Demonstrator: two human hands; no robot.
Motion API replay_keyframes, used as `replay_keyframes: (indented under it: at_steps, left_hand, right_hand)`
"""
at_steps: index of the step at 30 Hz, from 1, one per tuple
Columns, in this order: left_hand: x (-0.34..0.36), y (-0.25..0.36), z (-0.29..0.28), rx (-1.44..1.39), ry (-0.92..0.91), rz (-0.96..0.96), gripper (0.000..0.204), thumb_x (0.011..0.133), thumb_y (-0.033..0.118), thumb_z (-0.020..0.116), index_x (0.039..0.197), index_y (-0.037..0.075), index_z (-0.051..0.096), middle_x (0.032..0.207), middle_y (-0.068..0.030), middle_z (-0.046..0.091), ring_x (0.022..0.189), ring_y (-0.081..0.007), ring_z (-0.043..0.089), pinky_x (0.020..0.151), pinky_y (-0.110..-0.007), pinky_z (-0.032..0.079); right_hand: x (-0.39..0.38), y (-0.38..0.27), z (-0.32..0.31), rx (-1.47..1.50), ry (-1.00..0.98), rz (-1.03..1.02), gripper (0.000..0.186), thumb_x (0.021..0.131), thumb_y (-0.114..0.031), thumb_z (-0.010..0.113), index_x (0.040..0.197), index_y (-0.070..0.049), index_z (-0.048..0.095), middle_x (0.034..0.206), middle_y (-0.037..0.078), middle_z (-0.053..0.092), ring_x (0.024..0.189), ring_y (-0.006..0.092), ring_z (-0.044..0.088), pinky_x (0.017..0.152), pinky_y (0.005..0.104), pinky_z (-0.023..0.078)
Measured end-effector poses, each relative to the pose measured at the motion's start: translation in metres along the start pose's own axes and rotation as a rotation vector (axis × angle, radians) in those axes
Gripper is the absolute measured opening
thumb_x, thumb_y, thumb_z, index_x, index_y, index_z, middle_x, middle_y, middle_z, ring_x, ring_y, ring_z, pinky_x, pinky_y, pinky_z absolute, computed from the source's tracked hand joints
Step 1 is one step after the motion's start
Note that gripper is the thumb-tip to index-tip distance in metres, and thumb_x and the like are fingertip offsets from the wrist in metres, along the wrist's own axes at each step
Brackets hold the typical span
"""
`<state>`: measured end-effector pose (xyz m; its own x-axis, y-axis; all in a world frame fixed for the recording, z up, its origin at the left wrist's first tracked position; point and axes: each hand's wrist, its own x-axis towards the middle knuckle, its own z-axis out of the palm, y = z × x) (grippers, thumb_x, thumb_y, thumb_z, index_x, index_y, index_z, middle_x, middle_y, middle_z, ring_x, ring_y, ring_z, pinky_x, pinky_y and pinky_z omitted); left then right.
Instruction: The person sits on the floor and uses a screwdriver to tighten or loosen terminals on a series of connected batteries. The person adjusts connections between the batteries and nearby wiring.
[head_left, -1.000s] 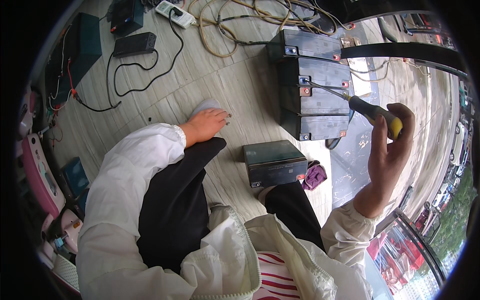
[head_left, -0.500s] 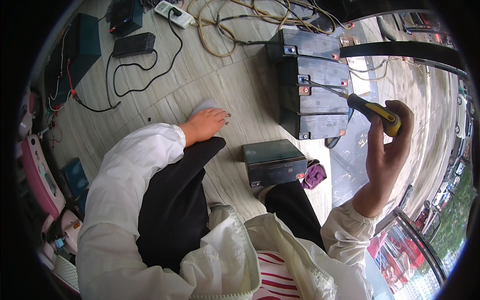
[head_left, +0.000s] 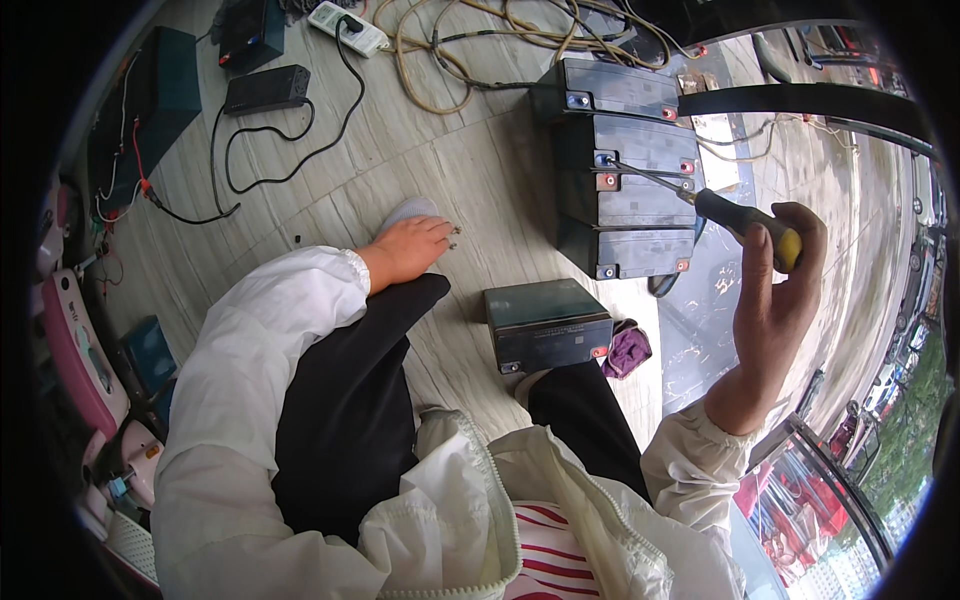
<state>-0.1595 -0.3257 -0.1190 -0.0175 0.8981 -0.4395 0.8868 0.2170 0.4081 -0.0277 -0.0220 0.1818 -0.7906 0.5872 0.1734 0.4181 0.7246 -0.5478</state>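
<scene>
My right hand [head_left: 782, 270] grips a screwdriver [head_left: 735, 215] by its black and yellow handle, thumb and fingers around the end. Its shaft slants left across the top of a battery [head_left: 645, 145], and the tip meets the blue-marked terminal. That battery stands in a row of several dark batteries. Over my light grey shoe [head_left: 412, 209] rests my left hand [head_left: 410, 248], fingers close together and slightly bent. Small metal pieces [head_left: 455, 232] show at its fingertips, too small to name surely. Between my feet and the row sits a separate battery [head_left: 550, 325].
A purple cloth [head_left: 628, 350] lies beside the separate battery. Coiled tan cable [head_left: 440, 60] spreads behind the row. To the far left are a black charger [head_left: 267, 90] with its cord, a white power strip [head_left: 348, 30], and a large dark battery [head_left: 160, 100] with wires.
The screwdriver handle has turned about its length, so its yellow side stripe no longer shows. My right thumb and fingers have shifted slightly with it; my left hand stays put.
</scene>
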Motion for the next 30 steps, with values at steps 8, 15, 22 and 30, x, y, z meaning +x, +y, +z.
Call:
replay_keyframes:
  at_steps: [8, 15, 22, 30]
  left_hand:
    - [0.001, 0.003, -0.005, -0.011, -0.016, -0.004, 0.035, 0.090, 0.014, 0.046, 0.121, 0.005, 0.058, 0.146, -0.0082, 0.040, 0.135, -0.0271, 0.036, 0.111, -0.038, 0.030]
    - [-0.001, 0.001, -0.002, 0.014, 0.009, 0.009, 0.034, 0.089, 0.015, 0.046, 0.120, 0.005, 0.058, 0.145, -0.0088, 0.041, 0.135, -0.0269, 0.036, 0.110, -0.038, 0.031]
    - [0.001, 0.003, -0.005, 0.013, 0.001, 0.003, 0.034, 0.091, 0.016, 0.046, 0.120, 0.006, 0.058, 0.145, -0.0076, 0.041, 0.134, -0.0263, 0.037, 0.110, -0.038, 0.031]
    - [0.002, 0.001, 0.000, 0.043, 0.009, 0.014, 0.033, 0.091, 0.016, 0.046, 0.120, 0.006, 0.059, 0.144, -0.0074, 0.042, 0.134, -0.0261, 0.037, 0.110, -0.037, 0.032]
  right_hand:
    - [0.000, 0.006, 0.004, -0.010, 0.060, -0.189, 0.023, 0.090, -0.011, 0.063, 0.109, -0.001, 0.053, 0.086, 0.009, 0.059, 0.076, 0.0131, 0.056, 0.071, 0.0248, 0.046]
    - [-0.001, 0.005, -0.001, -0.013, -0.018, 0.064, 0.027, 0.088, -0.008, 0.062, 0.111, 0.001, 0.052, 0.093, 0.011, 0.058, 0.080, 0.0146, 0.056, 0.076, 0.0265, 0.046]
    - [-0.001, 0.001, 0.001, -0.012, 0.014, -0.106, 0.024, 0.089, -0.009, 0.063, 0.109, 0.000, 0.053, 0.088, 0.009, 0.058, 0.078, 0.0127, 0.055, 0.072, 0.0251, 0.045]
    - [0.000, 0.009, 0.000, -0.008, 0.039, -0.129, 0.028, 0.089, -0.016, 0.065, 0.109, -0.001, 0.053, 0.084, 0.009, 0.055, 0.074, 0.0118, 0.052, 0.067, 0.0232, 0.043]
